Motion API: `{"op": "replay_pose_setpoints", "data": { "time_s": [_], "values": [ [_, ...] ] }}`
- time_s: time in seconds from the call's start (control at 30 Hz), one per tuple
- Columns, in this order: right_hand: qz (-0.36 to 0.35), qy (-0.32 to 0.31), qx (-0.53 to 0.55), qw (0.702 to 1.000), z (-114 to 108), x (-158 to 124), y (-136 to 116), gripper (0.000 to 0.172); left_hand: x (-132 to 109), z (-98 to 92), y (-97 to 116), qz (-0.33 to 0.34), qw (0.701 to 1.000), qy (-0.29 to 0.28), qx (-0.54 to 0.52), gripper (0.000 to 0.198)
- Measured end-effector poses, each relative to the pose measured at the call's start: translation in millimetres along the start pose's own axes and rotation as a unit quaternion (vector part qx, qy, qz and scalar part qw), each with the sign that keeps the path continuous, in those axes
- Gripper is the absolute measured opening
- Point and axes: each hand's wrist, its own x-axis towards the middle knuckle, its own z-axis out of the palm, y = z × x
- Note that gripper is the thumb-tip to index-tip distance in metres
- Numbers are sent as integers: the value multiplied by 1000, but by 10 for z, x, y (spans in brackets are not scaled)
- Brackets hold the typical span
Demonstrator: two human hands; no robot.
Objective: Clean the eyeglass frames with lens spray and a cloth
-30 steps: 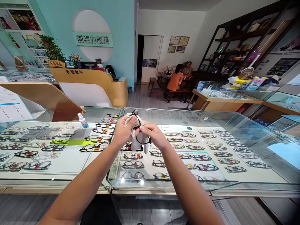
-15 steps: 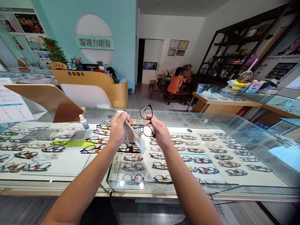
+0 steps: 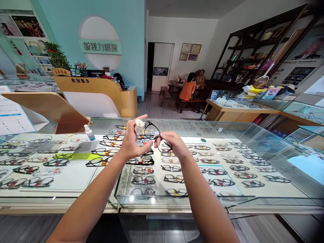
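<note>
My left hand (image 3: 129, 143) keeps a pale cleaning cloth (image 3: 139, 125) bunched in its curled fingers, with thumb and index finger spread apart. The black-rimmed eyeglasses (image 3: 152, 130) are pinched near the bridge by my right hand (image 3: 176, 143). They are tilted, one lens up by the cloth and the other below my right fingers. The upper rim lies close to my left hand; I cannot tell whether they touch. Under both hands, several dark glasses with orange tags lie in a column on the glass display counter (image 3: 202, 126).
A small white spray bottle (image 3: 89, 132) stands left of my hands. Beyond it is a slanted wooden board (image 3: 48, 104). Rows of frames (image 3: 222, 182) fill the display case. Two people sit at a table (image 3: 174, 82) farther back, near a wooden cash desk (image 3: 101, 87).
The cloth, which hung down from my left hand, is now gathered in it, and that thumb and index finger have spread. The eyeglasses have turned and tilted toward my left hand.
</note>
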Motion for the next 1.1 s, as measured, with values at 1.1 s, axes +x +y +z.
{"op": "replay_pose_setpoints", "data": {
  "time_s": [1.1],
  "values": [
    [-253,258,-313,879,110,-47,-307,55,273,-182,167,-54,978,200,-30,69]
  ]
}}
